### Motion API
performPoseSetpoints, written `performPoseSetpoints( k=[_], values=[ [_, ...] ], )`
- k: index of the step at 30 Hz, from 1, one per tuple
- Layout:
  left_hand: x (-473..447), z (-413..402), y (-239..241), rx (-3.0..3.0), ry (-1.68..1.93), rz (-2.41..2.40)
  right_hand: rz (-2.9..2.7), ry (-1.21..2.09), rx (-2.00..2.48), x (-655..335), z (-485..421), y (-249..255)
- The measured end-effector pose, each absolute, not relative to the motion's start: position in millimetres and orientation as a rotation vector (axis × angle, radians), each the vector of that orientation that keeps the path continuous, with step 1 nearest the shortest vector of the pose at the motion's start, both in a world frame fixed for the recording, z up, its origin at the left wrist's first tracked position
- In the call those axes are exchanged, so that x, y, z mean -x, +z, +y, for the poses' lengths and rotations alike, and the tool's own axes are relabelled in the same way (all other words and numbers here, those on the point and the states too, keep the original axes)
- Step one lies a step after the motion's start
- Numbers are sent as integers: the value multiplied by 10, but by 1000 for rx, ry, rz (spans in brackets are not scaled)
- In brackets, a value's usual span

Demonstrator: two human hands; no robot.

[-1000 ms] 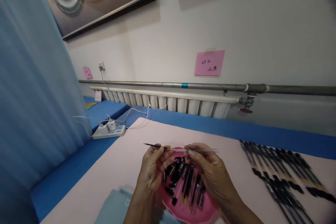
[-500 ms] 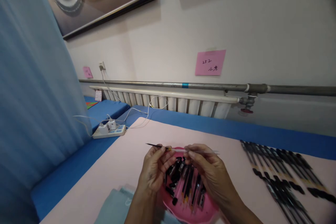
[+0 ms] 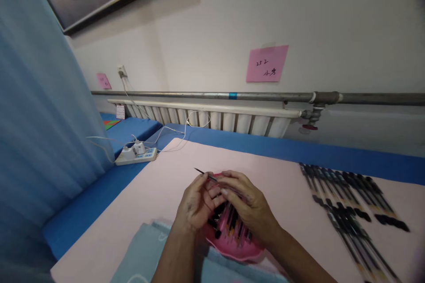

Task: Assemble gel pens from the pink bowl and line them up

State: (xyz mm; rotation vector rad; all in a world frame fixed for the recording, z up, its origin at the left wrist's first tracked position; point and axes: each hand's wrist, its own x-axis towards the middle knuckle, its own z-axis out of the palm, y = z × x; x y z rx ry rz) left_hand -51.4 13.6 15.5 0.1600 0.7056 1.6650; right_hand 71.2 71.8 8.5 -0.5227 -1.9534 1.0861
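Observation:
My left hand (image 3: 195, 203) and my right hand (image 3: 245, 205) are closed together over a pink dish (image 3: 232, 247) that holds several black pen parts (image 3: 230, 225). Both hands pinch one thin pen refill (image 3: 203, 173), whose dark tip sticks out up and to the left past my left fingers. The rest of the refill is hidden by my fingers. The dish sits on a pink mat (image 3: 159, 194) near the front edge.
Several assembled black pens (image 3: 345, 199) lie in rows at the right of the mat. A white power strip (image 3: 136, 155) with cables rests on the blue cloth at left. A radiator (image 3: 212, 119) and pipe run along the wall. A light blue cloth (image 3: 146, 256) lies at the front.
My hands have come closer together, sliding the clear tube over the refill so less of it shows. The view has tilted downward.

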Motion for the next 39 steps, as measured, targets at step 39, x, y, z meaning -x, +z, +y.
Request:
performPoseSetpoints(
  k=[39],
  values=[
    [775,90,200,-129,1984,826,-2823,882,294,-708,658,8]
  ],
)
